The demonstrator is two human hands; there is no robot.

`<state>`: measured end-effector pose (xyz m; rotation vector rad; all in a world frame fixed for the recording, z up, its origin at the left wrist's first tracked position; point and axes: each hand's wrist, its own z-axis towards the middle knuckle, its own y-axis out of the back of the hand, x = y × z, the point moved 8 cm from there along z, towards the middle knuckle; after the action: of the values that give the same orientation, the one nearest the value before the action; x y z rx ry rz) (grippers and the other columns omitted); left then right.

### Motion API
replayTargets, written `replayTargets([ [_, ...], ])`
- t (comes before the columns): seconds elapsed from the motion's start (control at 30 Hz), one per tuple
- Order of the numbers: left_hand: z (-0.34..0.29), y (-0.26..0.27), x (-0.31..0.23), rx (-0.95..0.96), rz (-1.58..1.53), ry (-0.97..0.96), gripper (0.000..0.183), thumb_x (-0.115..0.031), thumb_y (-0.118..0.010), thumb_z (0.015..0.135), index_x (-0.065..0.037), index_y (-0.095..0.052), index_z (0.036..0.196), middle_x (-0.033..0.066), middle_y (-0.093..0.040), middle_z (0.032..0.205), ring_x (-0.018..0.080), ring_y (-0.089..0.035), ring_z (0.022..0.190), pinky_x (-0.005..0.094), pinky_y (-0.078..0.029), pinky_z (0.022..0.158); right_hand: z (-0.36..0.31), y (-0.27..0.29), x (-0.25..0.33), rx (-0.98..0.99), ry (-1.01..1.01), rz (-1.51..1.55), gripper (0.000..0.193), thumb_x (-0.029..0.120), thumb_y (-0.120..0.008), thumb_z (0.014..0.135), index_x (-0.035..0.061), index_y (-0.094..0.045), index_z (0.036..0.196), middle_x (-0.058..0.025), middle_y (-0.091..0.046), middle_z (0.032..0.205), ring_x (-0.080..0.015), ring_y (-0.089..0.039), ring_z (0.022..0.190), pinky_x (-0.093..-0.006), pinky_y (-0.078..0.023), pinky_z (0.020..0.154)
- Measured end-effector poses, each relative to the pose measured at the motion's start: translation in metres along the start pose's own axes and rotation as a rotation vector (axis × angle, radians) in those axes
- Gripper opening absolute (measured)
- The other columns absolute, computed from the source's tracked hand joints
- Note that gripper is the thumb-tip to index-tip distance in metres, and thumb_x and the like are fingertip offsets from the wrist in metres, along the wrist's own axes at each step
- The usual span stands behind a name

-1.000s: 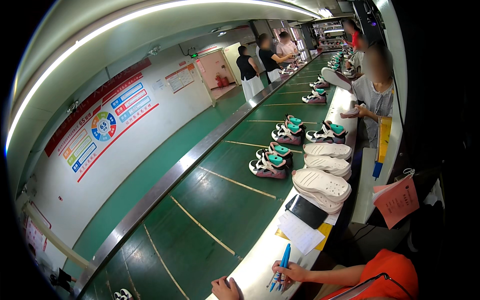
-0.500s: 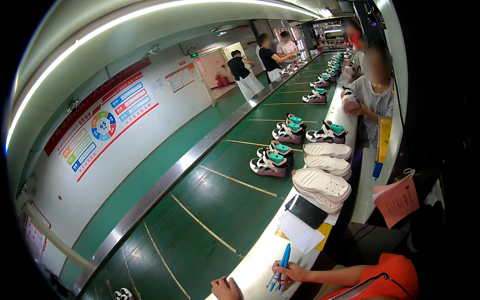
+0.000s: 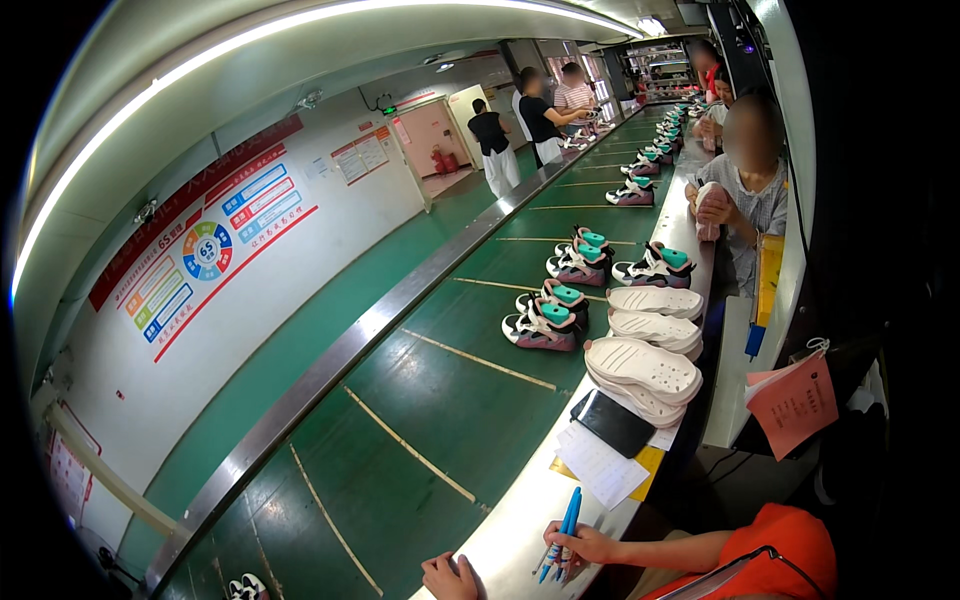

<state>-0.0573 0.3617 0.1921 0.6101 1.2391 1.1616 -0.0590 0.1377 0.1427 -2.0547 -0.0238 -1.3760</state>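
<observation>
My right hand (image 3: 580, 548), at the bottom of the head view, is closed around a pair of blue pens (image 3: 571, 520) that point upward. It is just above the white ledge (image 3: 510, 535) beside the green conveyor. On that ledge's edge rests my left hand (image 3: 449, 578), thumb and fingers apart with nothing visible in it; the frame cuts off its lower part. Beyond the pens lie a written paper sheet (image 3: 598, 468) and a black phone-like flat object (image 3: 612, 424). Stacked white shoe soles (image 3: 640, 368) stand behind these.
The green conveyor (image 3: 400, 420) carries shoes with teal inserts (image 3: 545, 318) in a long row. A co-worker (image 3: 745, 190) sits farther up, holding a shoe (image 3: 711, 210). A pink booklet (image 3: 793, 408) hangs at right. Several people stand across the belt.
The co-worker has turned the shoe so its pinkish underside shows. A person by the doorway stands more upright. Shoes on the belt have shifted slightly; my hands have barely moved.
</observation>
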Motion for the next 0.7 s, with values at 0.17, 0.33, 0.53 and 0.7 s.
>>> replayTargets([
  [0.17,0.000,0.001,-0.001,0.006,-0.013,-0.007,0.035,-0.025,-0.053,0.080,-0.001,-0.054,0.105,0.0276,-0.049,0.100,0.0433,-0.048,0.089,0.0490,-0.037,0.078,0.002,0.001,-0.001,0.003,0.063,-0.033,0.028,0.037,-0.043,0.091,0.0096,-0.048,0.091,-0.0018,-0.054,0.069,-0.0049,-0.052,0.056,-0.0148,-0.041,0.048],
  [0.33,0.000,0.001,-0.003,-0.007,-0.007,-0.025,0.034,-0.025,-0.053,0.080,-0.001,-0.055,0.104,0.0273,-0.049,0.099,0.0436,-0.048,0.087,0.0492,-0.038,0.076,0.003,0.006,-0.006,0.007,0.060,-0.039,0.027,0.036,-0.042,0.091,0.0097,-0.048,0.092,-0.0019,-0.055,0.069,-0.0048,-0.054,0.056,-0.0145,-0.043,0.047],
  [0.53,-0.001,0.005,0.002,-0.075,0.003,-0.023,0.028,-0.020,-0.061,0.075,-0.002,-0.058,0.096,0.0207,-0.054,0.094,0.0361,-0.052,0.086,0.0436,-0.041,0.077,0.006,0.005,-0.007,0.005,0.052,-0.020,0.023,0.032,-0.042,0.091,0.0101,-0.049,0.091,-0.0023,-0.057,0.067,-0.0051,-0.053,0.053,-0.0159,-0.042,0.045],
  [0.7,0.006,-0.015,0.019,-0.089,-0.088,0.018,0.022,-0.016,-0.063,0.070,-0.005,-0.062,0.089,0.0179,-0.053,0.091,0.0336,-0.051,0.088,0.0410,-0.041,0.078,0.003,0.018,-0.008,-0.107,0.024,-0.171,0.020,0.031,-0.043,0.089,0.0121,-0.048,0.088,-0.0016,-0.055,0.066,-0.0070,-0.053,0.051,-0.0182,-0.040,0.043],
])
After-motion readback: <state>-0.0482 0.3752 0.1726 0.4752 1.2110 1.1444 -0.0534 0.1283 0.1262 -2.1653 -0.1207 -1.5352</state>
